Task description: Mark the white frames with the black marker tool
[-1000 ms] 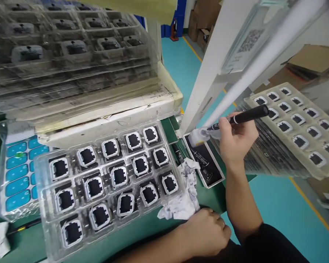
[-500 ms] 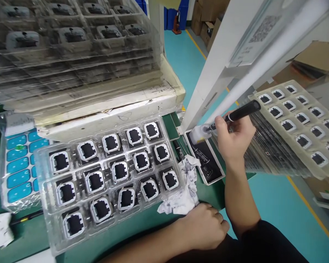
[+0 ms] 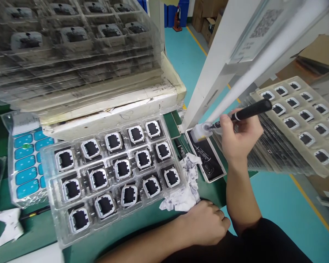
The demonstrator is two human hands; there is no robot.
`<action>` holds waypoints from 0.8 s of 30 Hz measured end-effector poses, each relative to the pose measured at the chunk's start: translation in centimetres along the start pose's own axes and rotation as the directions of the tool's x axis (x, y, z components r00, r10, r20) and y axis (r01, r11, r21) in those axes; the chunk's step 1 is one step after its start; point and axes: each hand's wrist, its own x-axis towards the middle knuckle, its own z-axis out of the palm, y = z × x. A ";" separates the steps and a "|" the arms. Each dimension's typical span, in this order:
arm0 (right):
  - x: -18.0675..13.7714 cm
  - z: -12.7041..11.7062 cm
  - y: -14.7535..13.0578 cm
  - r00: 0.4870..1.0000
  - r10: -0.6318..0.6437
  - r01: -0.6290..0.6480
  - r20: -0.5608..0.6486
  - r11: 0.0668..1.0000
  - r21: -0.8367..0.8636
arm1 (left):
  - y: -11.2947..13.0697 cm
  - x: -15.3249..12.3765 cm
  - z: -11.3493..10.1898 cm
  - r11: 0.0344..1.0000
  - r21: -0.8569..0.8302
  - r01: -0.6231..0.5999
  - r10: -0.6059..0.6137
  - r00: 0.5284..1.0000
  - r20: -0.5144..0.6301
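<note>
My right hand is closed around a black marker pen, which slants down to the left. The pen's lower end is at the mouth of a small white bottle, tilted in a shallow white box with a dark inside. Whether the tip is inside the bottle I cannot tell. My left hand rests curled near the table's front edge, touching or just beside crumpled white paper; its palm is hidden. Left of the paper lies a clear plastic tray holding rows of white-rimmed black square parts.
Stacked filled trays rise behind on a white ledge. A bag of blue oval pieces lies left. The white post stands beyond the box. Another tray stack is at right.
The view has shifted slightly, so the tray and blue pieces appear farther right. My right hand and the marker appear a little farther right, its lower end still at the bottle. My left hand stays curled.
</note>
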 end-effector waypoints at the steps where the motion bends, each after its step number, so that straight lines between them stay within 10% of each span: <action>1: 0.0 -0.1 0.0 0.999 0.008 -0.007 -0.034 1.000 0.020 | 0.0 0.0 0.0 1.000 -0.002 -0.001 0.001 1.000 0.008; 24: -1.1 -2.0 4.5 0.954 0.297 -0.269 0.039 0.791 0.550 | -0.1 0.3 -0.9 1.000 -0.008 0.007 -0.006 0.996 0.090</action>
